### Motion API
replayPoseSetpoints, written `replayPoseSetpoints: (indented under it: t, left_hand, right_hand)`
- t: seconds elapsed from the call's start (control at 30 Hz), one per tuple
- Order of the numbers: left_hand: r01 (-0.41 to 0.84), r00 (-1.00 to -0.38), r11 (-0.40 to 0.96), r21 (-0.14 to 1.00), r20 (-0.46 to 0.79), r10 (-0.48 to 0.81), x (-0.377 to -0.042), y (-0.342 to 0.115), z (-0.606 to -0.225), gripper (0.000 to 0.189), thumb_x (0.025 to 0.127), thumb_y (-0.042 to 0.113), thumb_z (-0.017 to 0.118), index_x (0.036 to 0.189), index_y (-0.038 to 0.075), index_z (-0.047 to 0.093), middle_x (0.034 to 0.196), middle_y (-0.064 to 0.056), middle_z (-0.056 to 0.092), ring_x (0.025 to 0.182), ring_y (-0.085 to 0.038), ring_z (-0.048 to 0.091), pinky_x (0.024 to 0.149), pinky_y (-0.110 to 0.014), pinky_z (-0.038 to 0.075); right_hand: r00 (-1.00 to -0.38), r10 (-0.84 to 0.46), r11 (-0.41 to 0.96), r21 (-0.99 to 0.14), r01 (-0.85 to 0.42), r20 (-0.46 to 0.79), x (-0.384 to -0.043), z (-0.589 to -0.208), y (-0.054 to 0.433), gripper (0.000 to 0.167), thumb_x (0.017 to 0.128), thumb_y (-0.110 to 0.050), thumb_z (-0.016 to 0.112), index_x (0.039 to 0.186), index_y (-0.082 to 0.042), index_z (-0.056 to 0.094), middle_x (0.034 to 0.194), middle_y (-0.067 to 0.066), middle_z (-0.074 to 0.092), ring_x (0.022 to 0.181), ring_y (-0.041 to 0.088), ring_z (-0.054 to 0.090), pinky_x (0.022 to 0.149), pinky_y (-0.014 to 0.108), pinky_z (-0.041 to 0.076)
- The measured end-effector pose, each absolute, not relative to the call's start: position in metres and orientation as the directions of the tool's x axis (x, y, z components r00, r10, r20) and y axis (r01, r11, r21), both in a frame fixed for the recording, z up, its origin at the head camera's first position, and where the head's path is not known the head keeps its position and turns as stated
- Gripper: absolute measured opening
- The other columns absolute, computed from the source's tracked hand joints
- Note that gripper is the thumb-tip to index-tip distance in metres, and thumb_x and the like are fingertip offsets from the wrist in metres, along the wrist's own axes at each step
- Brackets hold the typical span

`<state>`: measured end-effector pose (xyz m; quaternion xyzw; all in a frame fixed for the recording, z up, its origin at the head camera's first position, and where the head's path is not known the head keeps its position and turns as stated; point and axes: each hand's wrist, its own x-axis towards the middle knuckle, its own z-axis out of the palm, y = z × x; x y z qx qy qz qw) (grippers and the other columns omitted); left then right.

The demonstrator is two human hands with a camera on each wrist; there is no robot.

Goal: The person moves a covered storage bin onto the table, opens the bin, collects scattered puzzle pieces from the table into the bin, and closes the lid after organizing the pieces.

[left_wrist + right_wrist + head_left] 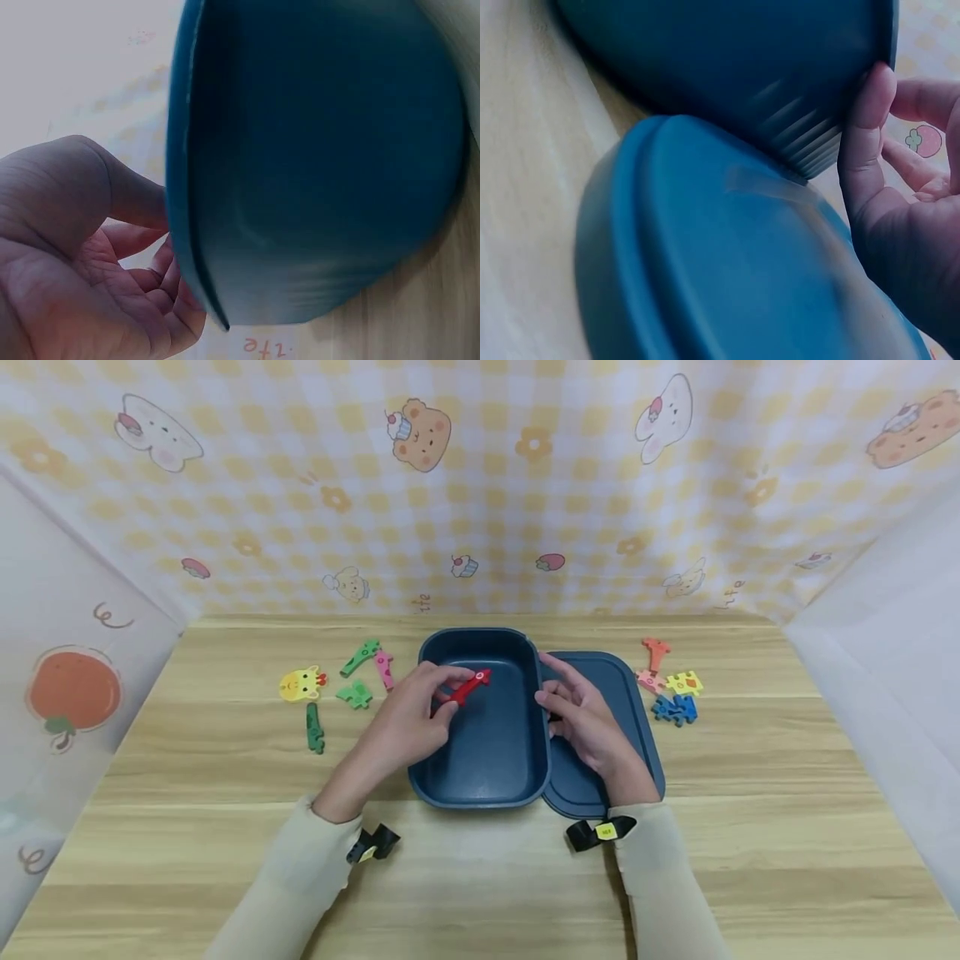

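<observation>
A red puzzle piece [471, 687] is pinched between the thumb and fingers of my left hand [408, 714], over the left part of a dark blue box [480, 800]. In the left wrist view, the box wall [322, 150] hides the piece and the fingertips. My right hand [588, 727] holds the box's right rim, thumb at the edge and index finger stretched toward the far corner. Seen from the right wrist, the thumb [870, 105] lies against the box's outer wall. Under that hand lies a matching blue lid [618, 693], partly beneath the box's side.
Left of the box lie green pieces [314, 728], a pink piece [384, 668] and a yellow giraffe-head piece [302, 683]. Right of the lid are orange [656, 653], yellow [686, 683] and blue pieces [677, 710]. A checked curtain [480, 510] hangs behind the wooden table [765, 760].
</observation>
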<state>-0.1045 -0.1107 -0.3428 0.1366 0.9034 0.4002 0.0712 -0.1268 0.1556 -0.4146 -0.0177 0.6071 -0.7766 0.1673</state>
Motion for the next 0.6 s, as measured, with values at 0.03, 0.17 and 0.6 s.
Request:
replayPoseSetpoints:
  t: [0.03, 0.17, 0.6]
  left_hand:
    - [0.198, -0.95, 0.642, 0.741, -0.015, 0.311, -0.105, -0.109, -0.343, 0.042, 0.101, 0.002, 0.065, 0.142, 0.013, 0.065, 0.124, -0.009, 0.063, 0.099, -0.024, 0.061, 0.077, -0.032, 0.057]
    - [0.214, -0.946, 0.648, 0.731, -0.011, 0.325, -0.106, -0.105, -0.35, 0.042, 0.102, 0.003, 0.065, 0.143, 0.013, 0.065, 0.121, -0.009, 0.063, 0.096, -0.023, 0.061, 0.077, -0.031, 0.057]
    - [0.259, -0.94, 0.688, 0.678, 0.015, 0.34, -0.105, -0.091, -0.361, 0.044, 0.103, 0.005, 0.065, 0.144, 0.018, 0.067, 0.122, -0.006, 0.065, 0.094, -0.02, 0.06, 0.076, -0.029, 0.055]
  right_hand:
    - [-0.944, -0.28, -0.208, -0.949, 0.236, -0.174, -0.127, -0.414, 0.156, 0.066, 0.106, -0.011, 0.063, 0.165, -0.023, 0.036, 0.102, -0.004, 0.062, 0.071, 0.006, 0.06, 0.057, 0.019, 0.055]
    - [-0.941, -0.283, -0.205, -0.947, 0.247, -0.184, -0.126, -0.415, 0.156, 0.068, 0.105, -0.013, 0.065, 0.165, -0.023, 0.035, 0.103, -0.004, 0.061, 0.072, 0.007, 0.06, 0.058, 0.02, 0.055]
    - [-0.944, -0.273, -0.184, -0.953, 0.242, -0.187, -0.128, -0.413, 0.156, 0.066, 0.106, -0.011, 0.061, 0.166, -0.022, 0.035, 0.103, -0.004, 0.061, 0.069, 0.006, 0.062, 0.058, 0.02, 0.056]
